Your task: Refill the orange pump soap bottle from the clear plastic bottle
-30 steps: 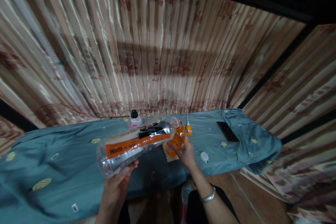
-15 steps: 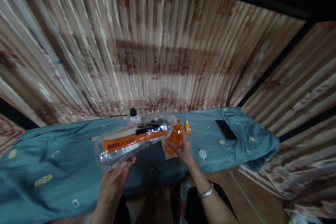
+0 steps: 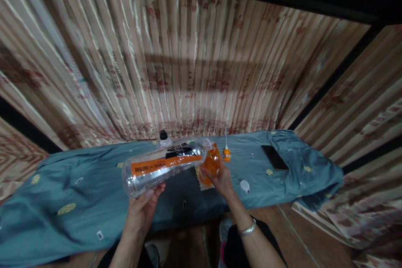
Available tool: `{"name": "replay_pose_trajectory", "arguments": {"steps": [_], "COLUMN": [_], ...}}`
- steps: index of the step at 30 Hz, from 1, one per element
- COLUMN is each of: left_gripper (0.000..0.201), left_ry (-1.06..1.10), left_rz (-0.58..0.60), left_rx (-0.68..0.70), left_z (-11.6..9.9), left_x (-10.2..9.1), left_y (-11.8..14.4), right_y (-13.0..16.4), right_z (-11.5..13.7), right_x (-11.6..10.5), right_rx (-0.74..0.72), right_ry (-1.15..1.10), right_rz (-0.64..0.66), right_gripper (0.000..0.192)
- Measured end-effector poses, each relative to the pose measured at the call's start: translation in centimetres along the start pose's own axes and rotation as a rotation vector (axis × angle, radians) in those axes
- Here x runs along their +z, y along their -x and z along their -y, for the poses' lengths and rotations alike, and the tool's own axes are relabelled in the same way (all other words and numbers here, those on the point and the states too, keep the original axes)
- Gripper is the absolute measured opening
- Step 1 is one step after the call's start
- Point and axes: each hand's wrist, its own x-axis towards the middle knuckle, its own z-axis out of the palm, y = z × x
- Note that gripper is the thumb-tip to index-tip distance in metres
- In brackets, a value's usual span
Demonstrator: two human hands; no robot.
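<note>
Phone [image 3: 274, 158] on teal cloth [image 3: 103, 188]

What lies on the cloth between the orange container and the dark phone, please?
In the head view, a small orange, pale-stemmed piece lies there, nearer the orange container.

Black-capped bottle [image 3: 163, 137], 12 o'clock of big bottle [image 3: 165, 168]: lower body hidden behind it. Orange container [image 3: 212, 160] partly covered by right hand [image 3: 221, 180]. Label [image 3: 171, 161] fine print unreadable. Blue cloth [image 3: 34, 222] cut off at 8 o'clock.
</note>
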Motion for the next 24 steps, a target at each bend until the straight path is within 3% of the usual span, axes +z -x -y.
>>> {"name": "replay_pose_trajectory", "arguments": {"steps": [24], "left_gripper": [0.057], "left_ry": [0.059], "left_rz": [-0.003], "left_rx": [-0.008], "left_z": [-0.9], "left_x": [1.6], "left_y": [0.5], "right_y": [-0.3], "right_z": [-0.7], "right_x": [-0.1], "right_rx": [-0.001], "right_ry": [-0.037], "right_rz": [0.018], "right_gripper": [0.067]}}
